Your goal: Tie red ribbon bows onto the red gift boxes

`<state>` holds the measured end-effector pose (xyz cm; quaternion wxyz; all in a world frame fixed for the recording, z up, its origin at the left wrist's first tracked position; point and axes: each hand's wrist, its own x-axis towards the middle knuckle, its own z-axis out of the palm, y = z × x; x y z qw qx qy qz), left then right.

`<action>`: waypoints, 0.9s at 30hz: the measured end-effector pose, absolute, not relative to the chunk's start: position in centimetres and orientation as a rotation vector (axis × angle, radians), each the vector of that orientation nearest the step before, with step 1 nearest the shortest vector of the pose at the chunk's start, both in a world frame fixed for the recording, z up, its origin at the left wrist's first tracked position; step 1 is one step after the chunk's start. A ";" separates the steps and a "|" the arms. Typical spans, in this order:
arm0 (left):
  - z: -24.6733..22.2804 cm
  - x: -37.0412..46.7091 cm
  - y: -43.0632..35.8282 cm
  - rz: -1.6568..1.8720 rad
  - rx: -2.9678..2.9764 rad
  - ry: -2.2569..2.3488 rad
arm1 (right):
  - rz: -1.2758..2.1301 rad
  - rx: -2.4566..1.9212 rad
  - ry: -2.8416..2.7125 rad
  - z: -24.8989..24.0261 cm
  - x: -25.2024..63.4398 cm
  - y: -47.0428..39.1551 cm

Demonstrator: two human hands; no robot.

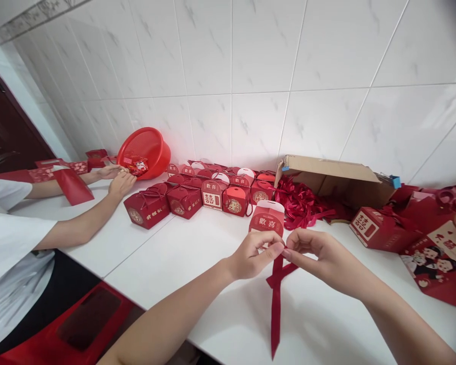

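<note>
Both my hands meet in front of a small red gift box with a white-edged top flap, standing on the white table. My left hand pinches a dark red ribbon between thumb and fingers. Thumb and forefinger of my right hand close on the same ribbon, right beside the left fingertips. Below the hands its tails cross, and one long end hangs down toward me over the table. The lower part of the box is hidden behind my fingers.
Rows of finished-looking red boxes stand along the wall. Beside them lie a heap of red ribbons and an open cardboard carton. More red boxes are at right. On the left, another person's hands reach to a red basin.
</note>
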<state>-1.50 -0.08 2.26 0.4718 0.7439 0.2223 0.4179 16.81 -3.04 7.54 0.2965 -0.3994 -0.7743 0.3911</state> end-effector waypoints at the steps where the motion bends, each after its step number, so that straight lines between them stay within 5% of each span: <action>1: 2.2 -1.4 -0.1 0.981 1.779 0.533 | 1.083 -1.054 -2.049 7.5 16.8 -3.0; 9: 1.8 -1.4 0.4 0.557 1.462 0.429 | 1.186 -0.943 -2.094 7.1 17.0 -3.3; 27: 1.0 -0.9 0.8 0.472 1.303 0.242 | 1.522 -0.897 -1.970 7.2 16.7 -3.6</action>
